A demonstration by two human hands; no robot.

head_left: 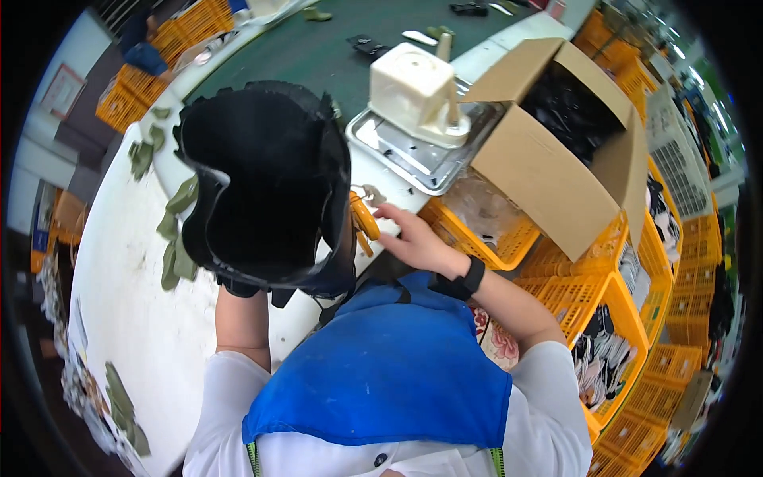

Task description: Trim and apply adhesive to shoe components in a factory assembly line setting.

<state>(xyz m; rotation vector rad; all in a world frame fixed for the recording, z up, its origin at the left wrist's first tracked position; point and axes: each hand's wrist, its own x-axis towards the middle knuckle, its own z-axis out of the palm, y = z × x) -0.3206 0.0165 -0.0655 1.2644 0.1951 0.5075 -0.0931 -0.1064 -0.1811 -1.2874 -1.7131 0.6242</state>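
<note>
A large black open-topped boot shell (pixel 266 175) with thick walls fills the middle, its hollow facing up. My left forearm (pixel 242 322) reaches up behind and beneath it. The left hand is hidden by the shell, so its fingers do not show. To the shell's right is a yellow-orange handled tool (pixel 364 219), its far end partly hidden by the shell. My right hand (pixel 413 238), with a black band at the wrist, is beside it. Thumb and forefinger are spread apart, the fingertips at the tool's right edge.
Olive-green flat pieces (pixel 179 262) lie on the white table (pixel 127 318). A metal tray (pixel 421 171) bears a cream container (pixel 413 87). At right stand an open cardboard box (pixel 548 175) and stacked yellow crates (pixel 572 298). Another person (pixel 139 48) is at far left.
</note>
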